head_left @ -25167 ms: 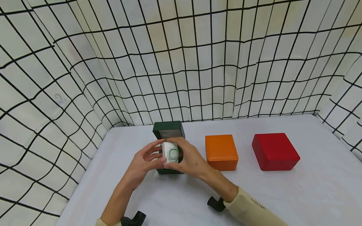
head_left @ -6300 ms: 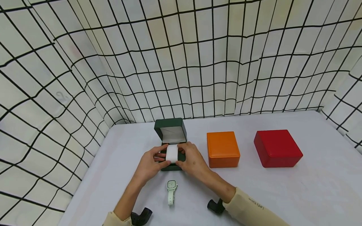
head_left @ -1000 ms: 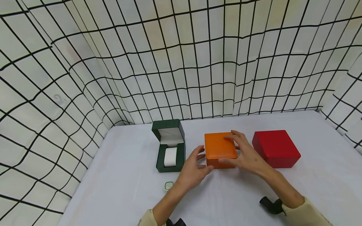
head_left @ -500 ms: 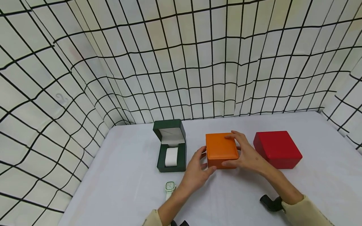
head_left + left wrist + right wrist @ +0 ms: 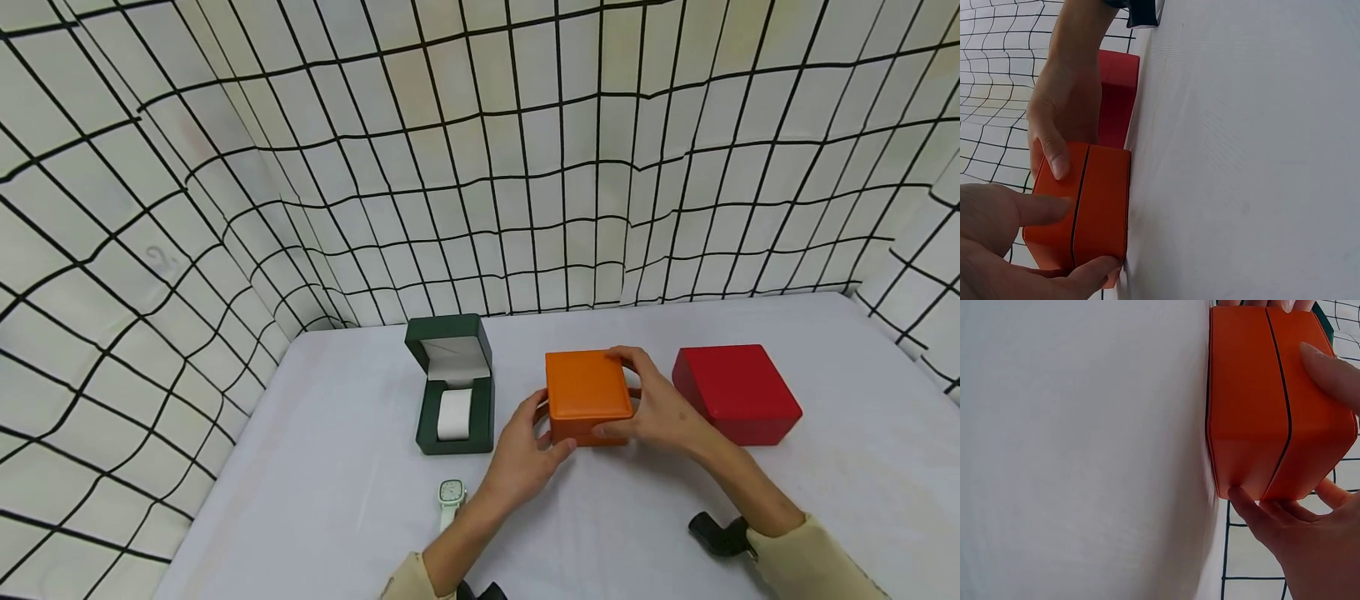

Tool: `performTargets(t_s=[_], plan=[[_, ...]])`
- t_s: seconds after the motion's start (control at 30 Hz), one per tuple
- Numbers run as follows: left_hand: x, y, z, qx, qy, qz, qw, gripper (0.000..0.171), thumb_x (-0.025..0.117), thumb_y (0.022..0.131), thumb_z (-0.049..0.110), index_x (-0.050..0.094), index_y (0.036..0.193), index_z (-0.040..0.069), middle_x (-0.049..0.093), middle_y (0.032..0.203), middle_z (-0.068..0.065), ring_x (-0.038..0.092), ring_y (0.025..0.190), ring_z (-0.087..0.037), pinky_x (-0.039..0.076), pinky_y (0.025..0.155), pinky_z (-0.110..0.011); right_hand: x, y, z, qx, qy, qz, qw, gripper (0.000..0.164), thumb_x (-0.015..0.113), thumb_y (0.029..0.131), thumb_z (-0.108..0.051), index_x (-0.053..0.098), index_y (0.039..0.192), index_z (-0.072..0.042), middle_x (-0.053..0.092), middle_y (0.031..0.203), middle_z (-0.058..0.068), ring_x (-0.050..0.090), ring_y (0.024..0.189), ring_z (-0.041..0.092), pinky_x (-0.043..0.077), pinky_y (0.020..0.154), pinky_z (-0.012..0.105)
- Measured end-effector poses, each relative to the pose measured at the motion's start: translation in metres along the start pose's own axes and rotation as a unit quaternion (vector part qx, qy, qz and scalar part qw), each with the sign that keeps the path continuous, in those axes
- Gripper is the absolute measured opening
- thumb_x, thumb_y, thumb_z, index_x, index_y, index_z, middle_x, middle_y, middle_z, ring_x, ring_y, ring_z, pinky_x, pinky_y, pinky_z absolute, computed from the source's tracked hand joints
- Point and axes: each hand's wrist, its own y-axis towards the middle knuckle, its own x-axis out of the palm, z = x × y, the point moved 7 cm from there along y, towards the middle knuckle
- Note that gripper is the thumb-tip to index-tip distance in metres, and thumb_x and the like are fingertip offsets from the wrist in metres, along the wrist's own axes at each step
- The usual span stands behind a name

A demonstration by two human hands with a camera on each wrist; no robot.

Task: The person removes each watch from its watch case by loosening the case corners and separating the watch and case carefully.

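The closed orange box (image 5: 587, 385) sits on the white table between both hands. My left hand (image 5: 519, 458) holds its left side, fingers along that wall and thumb at the front. From the right, my right hand (image 5: 663, 412) grips it with the thumb on the front face and fingers round the far side. A dark seam between lid and base runs unbroken across the orange box (image 5: 1247, 387) in the right wrist view. In the left wrist view, the left fingertips (image 5: 1107, 265) rest at the box's lower edge.
An open green watch box (image 5: 427, 417) with a white cushion (image 5: 453, 414) stands left. A pale green watch (image 5: 451, 493) lies in front of it, partly behind the left forearm. A closed red box (image 5: 735, 383) stands right; black netting (image 5: 525, 179) backs the table.
The watch came off its cushion onto the table, and the cushion went back into the green box. Both hands then moved right to the orange box; lately the right fingers closed in on it.
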Motion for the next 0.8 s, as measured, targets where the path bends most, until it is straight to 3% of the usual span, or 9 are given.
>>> performTargets(t_s=[0.33, 0.53, 0.8], plan=[[-0.0023, 0.0028, -0.0010, -0.009, 0.018, 0.053, 0.9984, 0.064, 0.074, 0.092, 0.001, 0.049, 0.150, -0.001, 0.054, 0.154, -0.019, 0.056, 0.141, -0.036, 0.057, 0.102, -0.033, -0.0046, 0.0012, 0.0029, 0.007, 0.011, 0.002, 1.000, 0.101, 0.093, 0.076, -0.025, 0.031, 0.153, -0.003, 0.040, 0.158, 0.023, 0.043, 0.144, 0.046, 0.045, 0.111, 0.068], [-0.0045, 0.0032, -0.0012, -0.010, 0.044, 0.076, 0.9961, 0.060, 0.077, 0.091, 0.004, 0.054, 0.147, -0.001, 0.062, 0.147, -0.016, 0.062, 0.136, -0.032, 0.055, 0.107, -0.038, -0.0052, 0.0022, 0.0044, 0.007, 0.007, 0.009, 1.000, 0.099, 0.092, 0.075, -0.026, 0.033, 0.152, -0.004, 0.043, 0.156, 0.023, 0.042, 0.144, 0.044, 0.043, 0.113, 0.068], [-0.0072, 0.0031, -0.0045, -0.013, 0.034, 0.099, 0.9944, 0.058, 0.080, 0.088, 0.005, 0.060, 0.143, 0.001, 0.067, 0.142, -0.013, 0.065, 0.133, -0.029, 0.054, 0.109, -0.041, -0.0066, 0.0039, 0.0036, 0.021, 0.004, 0.010, 1.000, 0.097, 0.090, 0.077, -0.030, 0.035, 0.153, -0.008, 0.042, 0.158, 0.021, 0.044, 0.144, 0.046, 0.041, 0.116, 0.066]])
